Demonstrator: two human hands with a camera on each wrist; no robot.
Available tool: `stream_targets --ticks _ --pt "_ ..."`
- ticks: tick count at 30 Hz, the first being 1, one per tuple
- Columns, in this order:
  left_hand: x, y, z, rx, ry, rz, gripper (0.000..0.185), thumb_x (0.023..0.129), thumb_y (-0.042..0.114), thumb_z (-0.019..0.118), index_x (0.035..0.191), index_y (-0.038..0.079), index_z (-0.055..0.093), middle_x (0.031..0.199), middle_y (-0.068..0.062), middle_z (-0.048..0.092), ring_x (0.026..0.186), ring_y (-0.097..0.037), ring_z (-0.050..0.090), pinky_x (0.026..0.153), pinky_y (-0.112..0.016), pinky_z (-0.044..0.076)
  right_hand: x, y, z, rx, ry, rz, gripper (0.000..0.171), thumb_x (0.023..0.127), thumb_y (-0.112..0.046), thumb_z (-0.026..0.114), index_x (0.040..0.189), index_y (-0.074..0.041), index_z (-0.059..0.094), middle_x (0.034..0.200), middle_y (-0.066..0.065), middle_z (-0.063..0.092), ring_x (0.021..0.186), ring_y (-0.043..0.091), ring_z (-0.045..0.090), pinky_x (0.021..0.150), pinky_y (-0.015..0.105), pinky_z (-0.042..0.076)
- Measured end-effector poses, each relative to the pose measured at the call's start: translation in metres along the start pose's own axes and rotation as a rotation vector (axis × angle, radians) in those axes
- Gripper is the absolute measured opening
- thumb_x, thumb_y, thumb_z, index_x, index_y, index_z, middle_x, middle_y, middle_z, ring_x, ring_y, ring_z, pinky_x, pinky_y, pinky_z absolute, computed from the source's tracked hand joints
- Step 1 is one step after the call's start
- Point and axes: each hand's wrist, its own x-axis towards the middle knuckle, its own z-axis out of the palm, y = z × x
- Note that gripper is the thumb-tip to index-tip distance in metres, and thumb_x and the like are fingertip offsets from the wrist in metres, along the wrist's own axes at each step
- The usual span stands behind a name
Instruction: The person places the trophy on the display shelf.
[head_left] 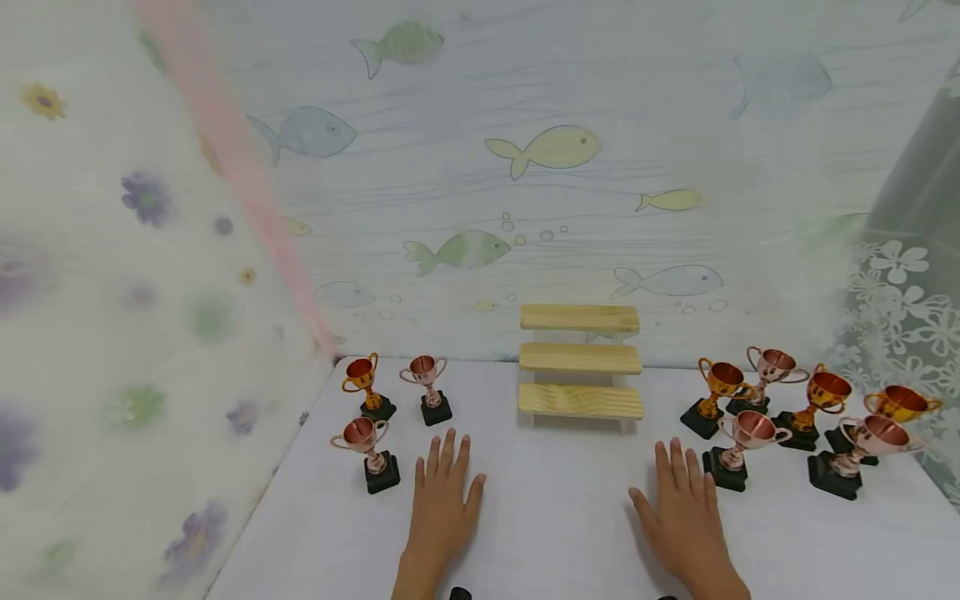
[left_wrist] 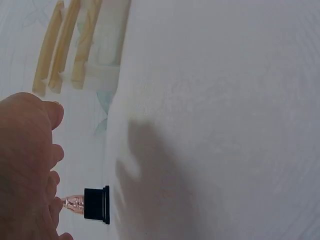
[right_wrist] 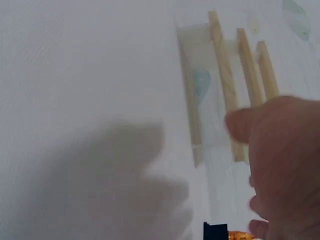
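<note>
My left hand (head_left: 442, 502) is held flat over the white table with its fingers straight, holding nothing. Nearest to it is a rose-gold trophy cup (head_left: 367, 442) on a black base. Behind that stand a gold trophy cup (head_left: 363, 379) and another rose-gold trophy cup (head_left: 426, 375). My right hand (head_left: 684, 518) is likewise flat with fingers extended and holds nothing. Just right of its fingertips stands a rose-gold trophy cup (head_left: 750, 433), amid several gold and rose-gold trophies. In both wrist views a shadow lies on the table below the hand.
A three-step wooden display stand (head_left: 580, 402) with white side supports stands at the back middle of the table (head_left: 555, 517). A fish-patterned cloth (head_left: 450, 167) hangs behind it. Flowered cloth (head_left: 150, 333) borders the left, and lace (head_left: 907, 308) the right.
</note>
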Motion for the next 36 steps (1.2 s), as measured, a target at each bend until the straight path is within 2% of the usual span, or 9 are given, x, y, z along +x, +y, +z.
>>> stream_targets --ticks 4,8,12,15,18,24,31,33,36 --pt "0.003 -0.002 0.001 -0.108 0.010 -0.004 0.060 0.105 0.035 0.055 0.156 0.008 0.039 0.168 -0.015 0.022 0.153 -0.042 0.020 0.121 -0.066 0.022 -0.001 0.009 -0.015 0.019 -0.042 0.102 0.067 0.099 -0.032 0.064 0.145 0.012 0.042 0.152 0.037 0.035 0.139 0.058 0.028 0.114 0.074 0.023" --pt "0.008 0.000 0.003 -0.340 0.011 -0.015 0.055 0.104 0.026 0.058 0.153 0.004 0.044 0.165 -0.018 0.028 0.150 -0.044 0.026 0.119 -0.064 0.028 -0.008 0.033 -0.031 0.079 -0.131 0.253 0.060 0.099 -0.032 0.065 0.138 0.012 0.051 0.139 0.037 0.050 0.127 0.058 0.043 0.101 0.073 0.040" --pt "0.017 0.007 0.002 -0.612 -0.014 -0.037 0.047 0.102 0.018 0.061 0.145 0.000 0.052 0.157 -0.021 0.041 0.145 -0.043 0.038 0.115 -0.060 0.038 -0.016 0.064 -0.041 0.041 -0.134 0.374 0.071 0.097 -0.035 0.067 0.135 0.020 0.045 0.133 0.042 0.048 0.119 0.061 0.046 0.097 0.072 0.043" --pt "0.026 0.014 -0.001 -0.780 -0.065 -0.103 0.044 0.101 0.016 0.060 0.141 -0.003 0.056 0.149 -0.023 0.050 0.136 -0.039 0.051 0.109 -0.053 0.048 -0.018 0.083 -0.049 0.059 -0.060 0.460 0.078 0.095 -0.035 0.070 0.136 0.023 0.038 0.132 0.045 0.042 0.120 0.063 0.042 0.100 0.073 0.041" --pt "0.036 0.021 -0.005 -0.948 -0.135 -0.193 0.045 0.102 0.015 0.058 0.140 -0.008 0.053 0.140 -0.025 0.057 0.124 -0.036 0.061 0.101 -0.045 0.055 -0.016 0.098 -0.060 0.156 0.032 0.511 0.088 0.093 -0.035 0.072 0.144 0.022 0.028 0.138 0.046 0.036 0.127 0.063 0.034 0.105 0.074 0.035" --pt "0.061 0.032 -0.006 -1.242 -0.272 -0.380 0.050 0.106 0.016 0.051 0.145 -0.014 0.042 0.140 -0.029 0.054 0.124 -0.034 0.060 0.101 -0.039 0.056 -0.003 0.114 -0.084 0.368 0.148 0.481 0.105 0.094 -0.037 0.072 0.156 0.014 0.003 0.153 0.042 0.023 0.140 0.057 0.029 0.113 0.069 0.030" --pt "0.094 0.041 0.003 -1.407 -0.268 -0.527 0.049 0.103 0.014 0.055 0.143 -0.012 0.043 0.136 -0.026 0.055 0.125 -0.033 0.059 0.104 -0.040 0.054 0.016 0.116 -0.089 0.515 0.208 0.376 0.105 0.096 -0.040 0.070 0.160 0.005 0.000 0.161 0.035 0.020 0.144 0.052 0.029 0.118 0.059 0.027" --pt "0.104 0.042 0.005 -1.449 -0.269 -0.552 0.050 0.103 0.015 0.056 0.144 -0.011 0.043 0.135 -0.024 0.056 0.125 -0.033 0.059 0.104 -0.039 0.054 0.020 0.117 -0.087 0.532 0.233 0.350 0.102 0.096 -0.042 0.070 0.161 0.001 0.005 0.161 0.031 0.025 0.144 0.041 0.036 0.119 0.049 0.030" --pt "0.115 0.044 0.009 -1.504 -0.267 -0.566 0.050 0.103 0.016 0.056 0.144 -0.009 0.044 0.132 -0.022 0.057 0.116 -0.027 0.062 0.102 -0.037 0.055 0.024 0.118 -0.083 0.597 0.280 0.314 0.097 0.095 -0.041 0.072 0.163 -0.005 0.012 0.160 0.021 0.037 0.130 0.009 0.048 0.113 0.022 0.040"
